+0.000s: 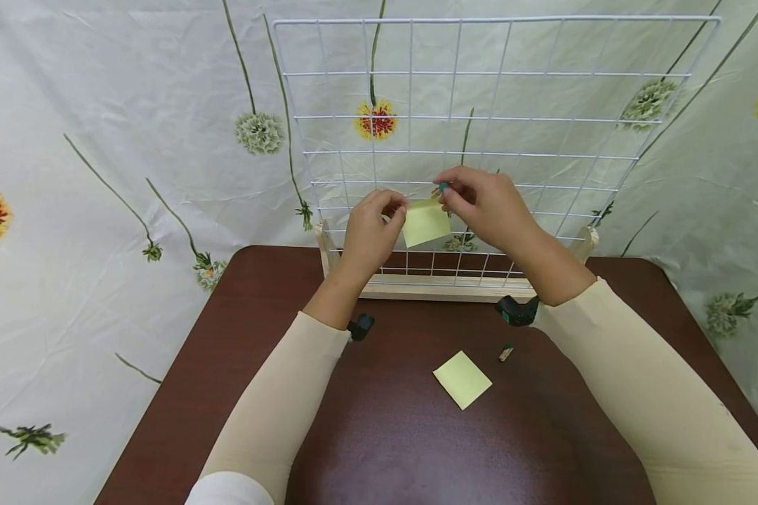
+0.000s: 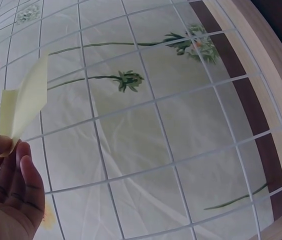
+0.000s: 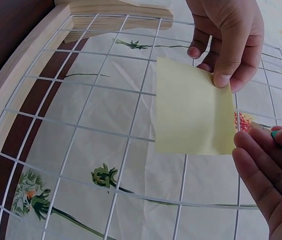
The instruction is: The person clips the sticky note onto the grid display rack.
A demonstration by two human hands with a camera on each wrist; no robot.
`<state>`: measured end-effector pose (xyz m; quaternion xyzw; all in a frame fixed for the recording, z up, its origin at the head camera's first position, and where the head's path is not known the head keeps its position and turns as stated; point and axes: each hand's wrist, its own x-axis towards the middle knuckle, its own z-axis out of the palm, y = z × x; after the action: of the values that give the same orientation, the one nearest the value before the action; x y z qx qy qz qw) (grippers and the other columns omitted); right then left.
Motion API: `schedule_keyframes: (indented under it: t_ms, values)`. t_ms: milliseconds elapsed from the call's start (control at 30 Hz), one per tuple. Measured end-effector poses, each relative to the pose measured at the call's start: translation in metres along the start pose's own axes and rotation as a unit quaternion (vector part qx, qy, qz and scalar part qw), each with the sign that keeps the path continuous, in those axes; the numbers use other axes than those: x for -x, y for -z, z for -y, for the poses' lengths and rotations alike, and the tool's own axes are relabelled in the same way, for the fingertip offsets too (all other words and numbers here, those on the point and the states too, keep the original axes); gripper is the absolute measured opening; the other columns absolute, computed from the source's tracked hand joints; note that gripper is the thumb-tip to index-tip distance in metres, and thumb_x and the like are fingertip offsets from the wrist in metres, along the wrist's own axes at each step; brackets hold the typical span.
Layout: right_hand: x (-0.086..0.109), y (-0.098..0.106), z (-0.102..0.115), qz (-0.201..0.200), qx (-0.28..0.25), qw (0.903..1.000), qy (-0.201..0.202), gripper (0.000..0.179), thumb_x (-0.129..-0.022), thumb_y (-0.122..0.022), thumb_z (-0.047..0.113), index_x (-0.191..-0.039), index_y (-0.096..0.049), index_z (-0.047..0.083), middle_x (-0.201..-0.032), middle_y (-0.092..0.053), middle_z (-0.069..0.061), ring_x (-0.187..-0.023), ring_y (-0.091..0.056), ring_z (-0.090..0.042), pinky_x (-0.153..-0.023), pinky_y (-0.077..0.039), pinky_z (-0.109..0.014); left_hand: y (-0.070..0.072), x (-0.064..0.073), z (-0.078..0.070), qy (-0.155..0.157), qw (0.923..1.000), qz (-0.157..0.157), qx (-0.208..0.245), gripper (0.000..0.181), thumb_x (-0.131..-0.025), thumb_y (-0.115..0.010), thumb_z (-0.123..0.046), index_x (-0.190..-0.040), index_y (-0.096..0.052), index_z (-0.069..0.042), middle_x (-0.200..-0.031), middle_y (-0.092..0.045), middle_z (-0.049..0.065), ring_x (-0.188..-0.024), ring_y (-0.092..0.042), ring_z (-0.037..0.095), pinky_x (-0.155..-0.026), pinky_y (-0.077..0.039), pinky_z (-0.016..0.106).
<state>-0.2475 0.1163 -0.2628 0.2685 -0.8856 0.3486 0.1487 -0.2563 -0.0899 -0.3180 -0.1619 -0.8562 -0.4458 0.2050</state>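
A yellow sticky note (image 1: 426,226) is held up in front of the white wire grid (image 1: 493,19). My left hand (image 1: 373,226) pinches its edge between thumb and fingers; the left wrist view shows the note (image 2: 32,90) creased near one side. Close to the note's upper right corner, my right hand (image 1: 491,209) grips a small wooden clothespin with a green end (image 1: 443,187). In the right wrist view the clothespin's green part (image 3: 275,134) shows between thumb and finger, its jaws partly hidden. Whether the clothespin touches the note cannot be told.
Another yellow sticky note (image 1: 462,380) lies on the dark brown table (image 1: 379,435), with a second small clothespin (image 1: 506,353) to its right. The grid stands in a pale wooden base (image 1: 442,289) at the table's back, before a flower-printed cloth (image 1: 133,91).
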Motion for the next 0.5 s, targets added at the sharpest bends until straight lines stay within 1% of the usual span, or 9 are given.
schedule_keyframes:
  t_ms: [133, 233, 333, 433, 500]
  values:
    - [-0.0029, 0.0001, 0.0008, -0.004, -0.012, 0.9999, -0.006, 0.020, -0.103, -0.059, 0.019, -0.114, -0.071, 0.006, -0.100, -0.075, -0.010, -0.087, -0.072, -0.021, -0.079, -0.056, -0.036, 0.0010, -0.0021, 0.0002, 0.000, 1.0000, -0.006, 0.005, 0.013, -0.099, -0.062, -0.012, -0.105, -0.071, -0.007, -0.101, -0.068, 0.007, -0.093, -0.065, 0.020, -0.075, -0.052, 0.031]
    - [-0.0050, 0.0001, 0.0019, -0.004, -0.015, 0.9998, -0.008, 0.021, -0.102, -0.060, 0.021, -0.112, -0.071, 0.006, -0.100, -0.075, -0.010, -0.088, -0.072, -0.021, -0.081, -0.058, -0.038, 0.0015, -0.0037, 0.0002, -0.001, 1.0000, -0.007, 0.007, 0.012, -0.098, -0.063, -0.011, -0.105, -0.071, -0.006, -0.101, -0.068, 0.008, -0.093, -0.066, 0.021, -0.076, -0.053, 0.031]
    - [-0.0072, 0.0009, 0.0029, -0.005, -0.004, 1.0000, -0.004, 0.024, -0.103, -0.060, 0.021, -0.117, -0.069, 0.005, -0.100, -0.077, -0.011, -0.089, -0.074, -0.023, -0.080, -0.059, -0.040, 0.0013, -0.0046, 0.0007, 0.000, 1.0000, -0.004, 0.007, 0.012, -0.098, -0.063, -0.011, -0.105, -0.071, -0.005, -0.102, -0.068, 0.009, -0.093, -0.066, 0.021, -0.076, -0.053, 0.032]
    - [-0.0090, 0.0028, 0.0043, 0.001, 0.020, 0.9998, -0.004, 0.029, -0.102, -0.061, 0.021, -0.125, -0.063, 0.003, -0.103, -0.078, -0.012, -0.093, -0.074, -0.025, -0.080, -0.056, -0.041, 0.0012, -0.0047, 0.0012, 0.002, 1.0000, -0.002, 0.008, 0.013, -0.099, -0.062, -0.012, -0.105, -0.071, -0.005, -0.102, -0.068, 0.008, -0.094, -0.066, 0.021, -0.077, -0.054, 0.032]
    - [-0.0102, 0.0041, 0.0052, 0.009, 0.034, 0.9993, -0.011, 0.032, -0.102, -0.062, 0.022, -0.126, -0.060, 0.003, -0.105, -0.078, -0.011, -0.096, -0.073, -0.025, -0.080, -0.053, -0.041, 0.0014, -0.0045, 0.0012, 0.001, 1.0000, -0.002, 0.008, 0.013, -0.099, -0.062, -0.012, -0.106, -0.071, -0.005, -0.103, -0.069, 0.009, -0.094, -0.066, 0.021, -0.077, -0.054, 0.032]
